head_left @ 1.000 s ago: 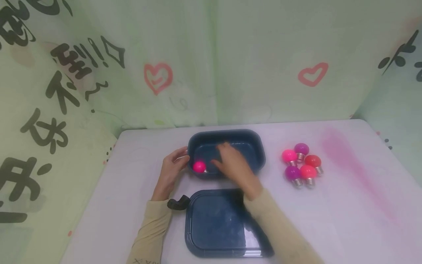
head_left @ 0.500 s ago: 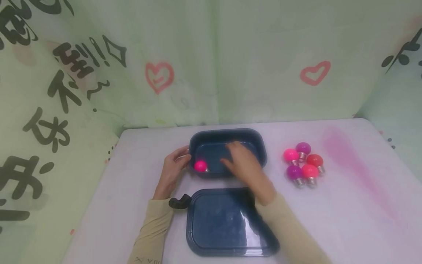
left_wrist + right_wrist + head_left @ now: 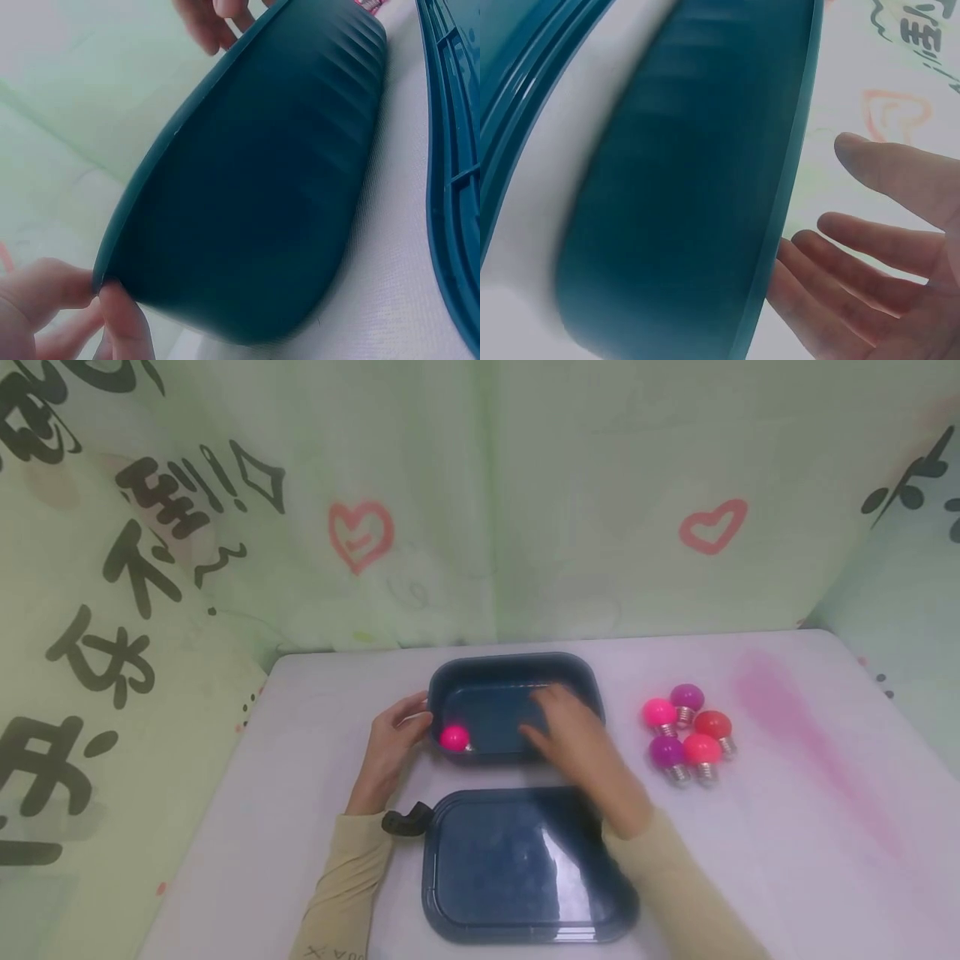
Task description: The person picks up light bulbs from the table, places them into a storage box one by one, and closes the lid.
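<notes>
A dark blue plastic box stands on the table with one pink light bulb lying in its front left corner. My left hand pinches the box's left rim between thumb and fingers, seen closely in the left wrist view at the rim. My right hand is over the right part of the box. In the right wrist view its fingers are spread, slightly bent and hold nothing, the lower ones passing behind the box's rim. Nearer the body lies the box's dark blue lid, flat on the table.
To the right of the box lies a cluster of several light bulbs, among them a purple bulb and a red bulb. The white table ends at a pale green curtain. My right sleeve overlaps the lid's right edge.
My right hand has moved rightward over the box, away from the pink bulb. The left hand keeps its grip on the rim, and the box and bulbs stay put.
</notes>
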Tool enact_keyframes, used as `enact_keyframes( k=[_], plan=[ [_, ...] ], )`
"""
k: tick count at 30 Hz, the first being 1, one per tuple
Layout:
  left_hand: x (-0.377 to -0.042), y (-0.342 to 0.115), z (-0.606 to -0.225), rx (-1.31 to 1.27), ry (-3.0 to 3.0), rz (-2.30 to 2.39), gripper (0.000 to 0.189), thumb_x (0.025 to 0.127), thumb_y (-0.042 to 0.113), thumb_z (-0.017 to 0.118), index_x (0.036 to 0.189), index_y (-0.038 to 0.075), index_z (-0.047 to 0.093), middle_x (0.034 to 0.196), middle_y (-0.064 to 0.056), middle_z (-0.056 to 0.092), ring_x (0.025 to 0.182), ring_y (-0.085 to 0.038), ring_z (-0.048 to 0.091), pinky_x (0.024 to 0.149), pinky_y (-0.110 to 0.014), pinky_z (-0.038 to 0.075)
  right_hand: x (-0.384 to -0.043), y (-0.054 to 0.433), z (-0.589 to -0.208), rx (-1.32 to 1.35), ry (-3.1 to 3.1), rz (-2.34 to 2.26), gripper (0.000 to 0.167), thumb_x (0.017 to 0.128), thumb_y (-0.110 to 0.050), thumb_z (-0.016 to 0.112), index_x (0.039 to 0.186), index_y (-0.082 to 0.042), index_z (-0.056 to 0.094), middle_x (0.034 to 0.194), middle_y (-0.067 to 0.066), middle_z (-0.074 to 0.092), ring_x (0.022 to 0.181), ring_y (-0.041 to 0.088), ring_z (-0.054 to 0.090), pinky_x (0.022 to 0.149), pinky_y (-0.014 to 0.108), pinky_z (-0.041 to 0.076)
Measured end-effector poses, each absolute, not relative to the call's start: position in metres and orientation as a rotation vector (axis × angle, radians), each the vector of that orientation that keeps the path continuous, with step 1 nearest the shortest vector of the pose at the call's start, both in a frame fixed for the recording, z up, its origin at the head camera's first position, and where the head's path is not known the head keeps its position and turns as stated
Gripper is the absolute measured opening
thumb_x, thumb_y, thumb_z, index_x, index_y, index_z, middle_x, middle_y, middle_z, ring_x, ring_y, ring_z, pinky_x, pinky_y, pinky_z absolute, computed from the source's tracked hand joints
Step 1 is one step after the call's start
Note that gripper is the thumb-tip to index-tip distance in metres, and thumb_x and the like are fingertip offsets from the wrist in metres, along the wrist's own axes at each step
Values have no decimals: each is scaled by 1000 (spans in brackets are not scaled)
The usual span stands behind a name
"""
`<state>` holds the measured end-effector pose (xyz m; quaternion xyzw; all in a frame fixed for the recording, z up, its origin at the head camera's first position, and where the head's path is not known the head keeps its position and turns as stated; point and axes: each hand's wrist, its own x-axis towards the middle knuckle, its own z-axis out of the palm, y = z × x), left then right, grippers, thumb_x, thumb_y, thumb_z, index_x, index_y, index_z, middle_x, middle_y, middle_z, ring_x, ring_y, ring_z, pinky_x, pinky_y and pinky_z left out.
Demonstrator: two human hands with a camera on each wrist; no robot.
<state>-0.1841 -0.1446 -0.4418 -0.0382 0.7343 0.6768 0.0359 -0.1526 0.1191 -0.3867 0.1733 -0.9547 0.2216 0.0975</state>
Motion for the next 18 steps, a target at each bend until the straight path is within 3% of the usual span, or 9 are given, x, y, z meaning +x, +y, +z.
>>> enact_keyframes(
  k=[18],
  plan=[
    [-183, -144, -440, -110, 2267, 2085, 40, 94, 7, 63, 134, 6, 60, 126, -18, 62, 111, -25, 65, 89, -25, 54, -138, 149, -385, 393, -2879, 626, 60, 80, -20, 83, 128, 4, 56, 123, 24, 60, 111, 39, 63, 89, 49, 56]
  ],
)
